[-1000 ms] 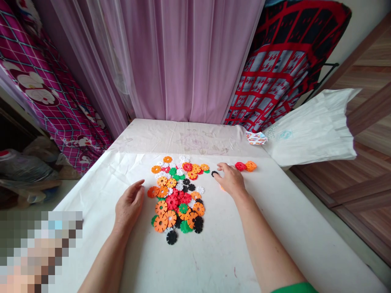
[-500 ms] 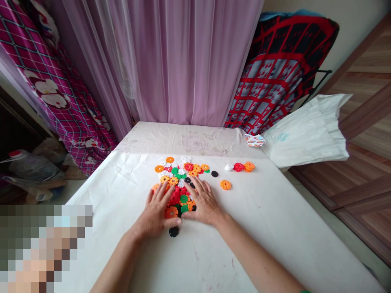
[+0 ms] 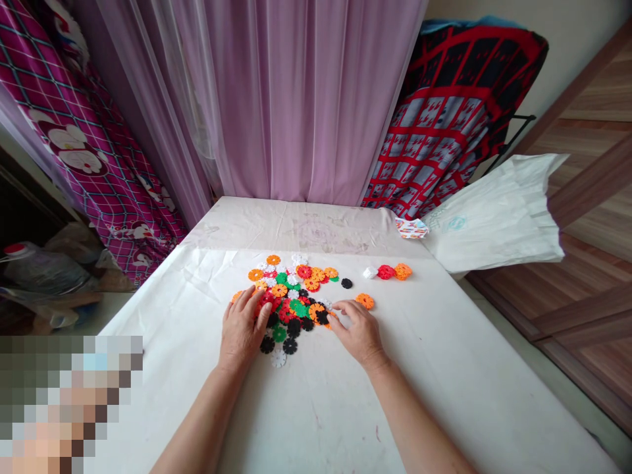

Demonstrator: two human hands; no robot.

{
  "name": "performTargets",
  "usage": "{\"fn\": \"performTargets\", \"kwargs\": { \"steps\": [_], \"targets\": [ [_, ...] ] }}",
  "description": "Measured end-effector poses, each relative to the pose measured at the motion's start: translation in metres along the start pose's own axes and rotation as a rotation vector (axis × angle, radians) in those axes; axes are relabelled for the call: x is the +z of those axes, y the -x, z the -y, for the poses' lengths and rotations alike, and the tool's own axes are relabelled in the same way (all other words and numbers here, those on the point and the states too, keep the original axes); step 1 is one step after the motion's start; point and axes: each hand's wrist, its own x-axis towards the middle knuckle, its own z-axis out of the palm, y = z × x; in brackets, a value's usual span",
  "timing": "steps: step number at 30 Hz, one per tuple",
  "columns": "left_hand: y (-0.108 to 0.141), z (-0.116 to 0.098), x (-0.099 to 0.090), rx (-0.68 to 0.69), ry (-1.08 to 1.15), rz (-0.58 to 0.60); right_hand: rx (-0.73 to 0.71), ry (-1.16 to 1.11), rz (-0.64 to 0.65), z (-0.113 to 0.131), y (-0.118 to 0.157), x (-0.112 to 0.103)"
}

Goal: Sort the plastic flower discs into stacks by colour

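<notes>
A loose pile of notched plastic snowflake discs (image 3: pixel 298 307) in red, orange, green, black and white lies on the table. My left hand (image 3: pixel 243 327) rests at the pile's left side, its fingers stretched over red and orange discs. On the other side is my right hand (image 3: pixel 359 330), fingers bent but apart, thumb and fingertips at the pile's right edge beside a black disc (image 3: pixel 322 317). Neither hand visibly holds a disc. Nearest me lie a white disc (image 3: pixel 278 357) and several black ones. A single orange disc (image 3: pixel 365 301) sits just beyond my right hand.
A short row of joined white, red and orange pieces (image 3: pixel 386 271) lies to the right. Farther back are a small patterned box-like item (image 3: pixel 411 228) and a white bag (image 3: pixel 498 214) at the edge of the white-covered table (image 3: pixel 444 382). Purple curtains (image 3: pixel 306 99) hang behind.
Both hands have moved apart, the left one leftward and the right one rightward. The discs between them are more spread out, and several black ones and a white one now show at the near side.
</notes>
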Motion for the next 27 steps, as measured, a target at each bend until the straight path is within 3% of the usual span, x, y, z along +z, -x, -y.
{"fn": "performTargets", "kwargs": {
  "steps": [5, 9, 15, 22, 27],
  "targets": [
    [-0.004, 0.010, -0.010, -0.213, 0.338, -0.140, -0.067, 0.088, 0.101, 0.011, 0.000, 0.002],
    [-0.007, 0.009, -0.019, -0.318, 0.384, -0.191, -0.070, 0.089, 0.094, 0.011, 0.001, 0.005],
    [-0.008, 0.009, -0.021, -0.339, 0.395, -0.187, -0.092, 0.045, 0.056, 0.006, 0.002, 0.005],
    [-0.007, 0.009, -0.020, -0.384, 0.425, -0.192, 0.147, -0.110, 0.068, 0.001, -0.001, 0.005],
    [-0.007, 0.008, -0.019, -0.412, 0.475, -0.181, 0.307, -0.203, 0.144, -0.005, 0.004, -0.008]
  ]
}}
